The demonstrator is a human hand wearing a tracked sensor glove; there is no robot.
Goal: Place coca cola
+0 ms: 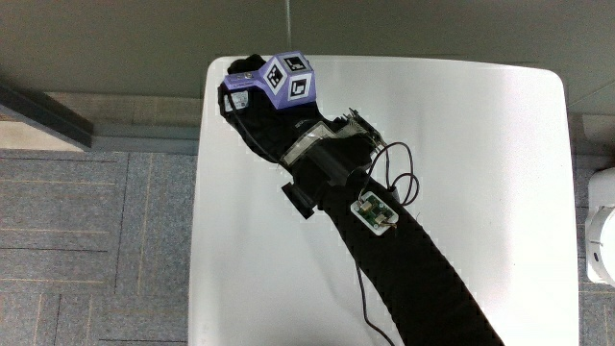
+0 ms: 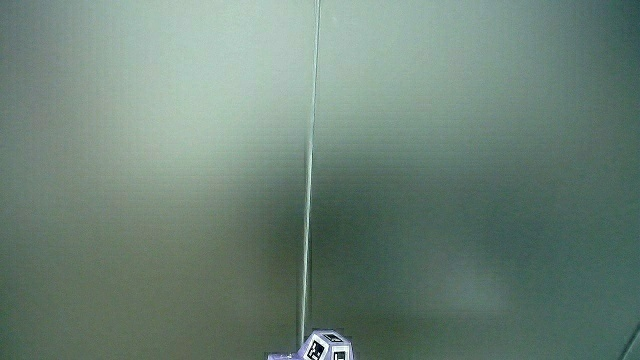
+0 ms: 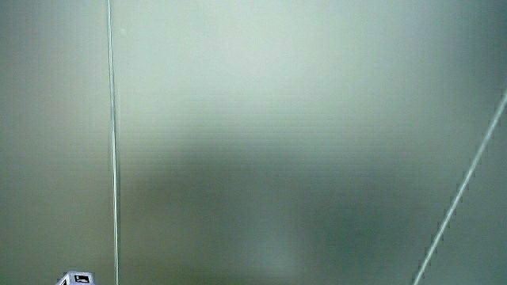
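Your hand [image 1: 252,101] hangs over the corner of the table [image 1: 480,192], at the edge, farther from you than anything else on it. It is palm down with the cube [image 1: 283,82] on its back facing up. Your forearm [image 1: 413,269] runs slantwise across the tabletop back toward you. The hand hides its own grip, so you cannot tell how far it is closed or whether the coca cola is under it.

Count one hand, one cube, one table, and one small board [image 1: 375,213] with a thin cable [image 1: 408,178] on the sleeve.

Both side views show only a pale wall, with the cube's tip [image 2: 325,349] [image 3: 77,279] just showing.
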